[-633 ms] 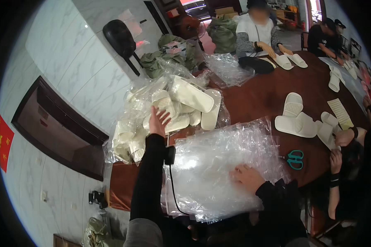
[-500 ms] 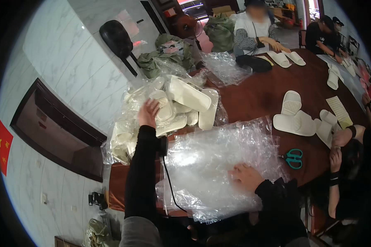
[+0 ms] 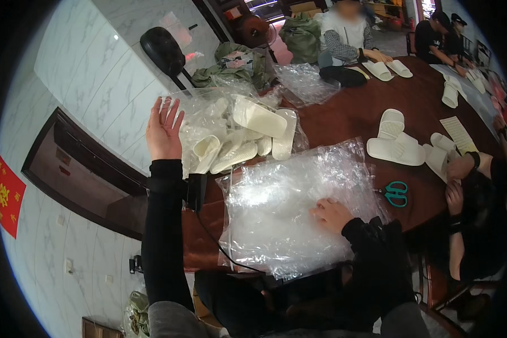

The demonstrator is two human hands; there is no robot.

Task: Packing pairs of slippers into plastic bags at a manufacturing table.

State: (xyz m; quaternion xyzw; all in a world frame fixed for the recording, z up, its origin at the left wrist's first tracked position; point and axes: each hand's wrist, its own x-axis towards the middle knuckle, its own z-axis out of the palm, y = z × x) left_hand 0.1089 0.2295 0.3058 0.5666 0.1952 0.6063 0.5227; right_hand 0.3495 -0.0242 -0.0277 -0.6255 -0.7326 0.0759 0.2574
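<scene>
My left hand (image 3: 164, 135) is raised at the left of the slipper pile, its fingers apart beside the edge of a clear plastic sheet or bag (image 3: 200, 97). Whether the fingertips touch that plastic I cannot tell. Several off-white slippers (image 3: 259, 117) lie heaped there, partly under the clear plastic. In front of me is a flat stack of clear plastic bags (image 3: 276, 197). On its right part rests my right hand (image 3: 331, 215), open, with fingers extended.
Teal-handled scissors (image 3: 397, 194) lie right of the bags on the brown tabletop (image 3: 332, 121). Beyond them are more slippers (image 3: 396, 147) and a pale printed sheet (image 3: 457, 134). A co-worker's hands (image 3: 457, 180) are at the right edge; other people sit across the table.
My left hand has moved left and up, from over the slippers to beside the heap. Plastic at the heap's left has shifted with it. My right hand stays on the bags.
</scene>
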